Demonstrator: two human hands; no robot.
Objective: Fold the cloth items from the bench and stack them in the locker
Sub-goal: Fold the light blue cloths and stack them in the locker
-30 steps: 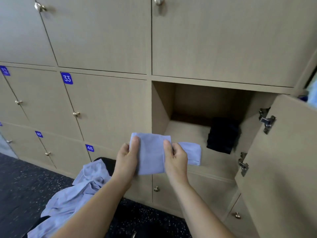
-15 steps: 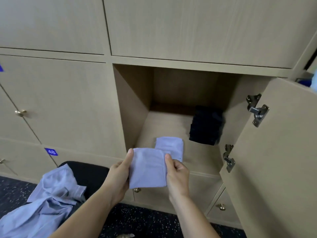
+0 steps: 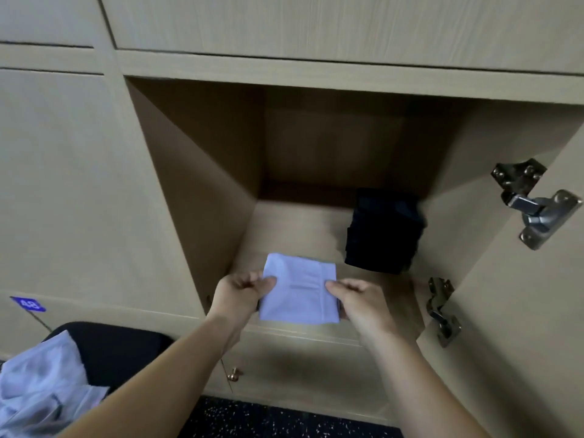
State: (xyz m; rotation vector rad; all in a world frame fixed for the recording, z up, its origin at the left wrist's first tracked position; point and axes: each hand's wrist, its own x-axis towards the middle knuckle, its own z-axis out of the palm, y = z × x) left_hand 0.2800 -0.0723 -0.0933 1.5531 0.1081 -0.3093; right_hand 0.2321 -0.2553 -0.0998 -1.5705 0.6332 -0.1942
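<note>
Cloth (image 3: 300, 292), pale blue and folded into a small rectangle, is gripped between my two hands at lower centre of the frame, at the front edge of the open locker (image 3: 196, 191). My left hand (image 3: 243, 292) pinches its left side, thumb on top and fingers curled under. My right hand (image 3: 360, 298) pinches the right side the same way. Whether the cloth rests on the locker floor or hangs just above it, I cannot tell.

Right of centre, toward the back of the locker, a dark folded stack (image 3: 382, 232) sits on the locker floor, apart from the cloth.

At the right of the frame the door (image 3: 521, 311) stands swung open, with two metal hinges, one upper (image 3: 537, 210) and one lower (image 3: 442, 311).

At lower left a black bench (image 3: 117, 346) carries a crumpled heap (image 3: 41, 384) of pale fabric. Above the bench, a blue tag (image 3: 28, 304) reading 48 marks a closed door. A brass knob (image 3: 234, 374) shows below the locker, between my forearms. Speckled dark flooring (image 3: 284, 418) runs along the bottom edge.
</note>
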